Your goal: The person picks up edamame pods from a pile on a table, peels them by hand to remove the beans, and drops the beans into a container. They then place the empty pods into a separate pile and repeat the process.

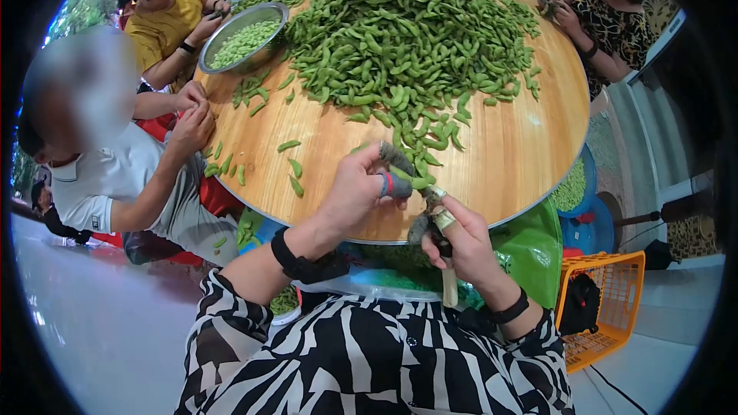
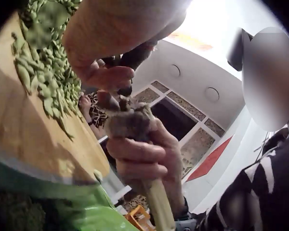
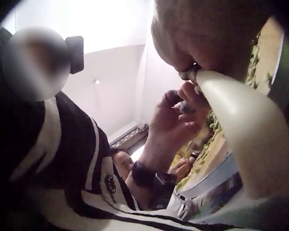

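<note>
Just right of centre in the head view, a green pod (image 1: 420, 183) is pinched in the fingers of the left hand (image 1: 352, 190); a pale-handled tool (image 1: 450, 290) is gripped by the right hand (image 1: 469, 246). Shelling seems underway; careful splitting appears called for.

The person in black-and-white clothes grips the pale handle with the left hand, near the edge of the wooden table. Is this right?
Not fully: the head view shows the pale handle in the right hand, not the left hand. It is indeed near the edge of the wooden table.
</note>
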The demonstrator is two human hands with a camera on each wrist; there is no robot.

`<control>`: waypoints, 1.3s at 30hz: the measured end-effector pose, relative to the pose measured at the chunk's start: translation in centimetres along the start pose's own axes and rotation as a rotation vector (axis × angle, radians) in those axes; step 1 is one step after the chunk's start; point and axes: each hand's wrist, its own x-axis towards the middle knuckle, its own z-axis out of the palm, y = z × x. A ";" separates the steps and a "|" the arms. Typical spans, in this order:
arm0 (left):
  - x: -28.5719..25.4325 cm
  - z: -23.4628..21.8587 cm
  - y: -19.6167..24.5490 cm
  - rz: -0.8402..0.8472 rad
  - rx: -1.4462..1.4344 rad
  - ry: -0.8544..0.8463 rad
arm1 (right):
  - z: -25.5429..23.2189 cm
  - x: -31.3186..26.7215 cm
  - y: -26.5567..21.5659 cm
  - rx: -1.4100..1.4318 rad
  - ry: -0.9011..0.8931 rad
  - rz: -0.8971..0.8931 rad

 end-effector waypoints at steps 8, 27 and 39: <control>-0.4 0.7 -1.7 0.063 0.196 0.005 | -0.6 -0.3 1.7 -0.012 0.027 -0.105; -1.0 0.7 -3.9 0.292 0.305 -0.027 | 0.2 0.0 1.9 0.080 0.096 -0.118; 0.1 -0.3 -3.8 0.395 0.515 -0.208 | -1.1 -0.4 1.5 0.554 0.008 0.092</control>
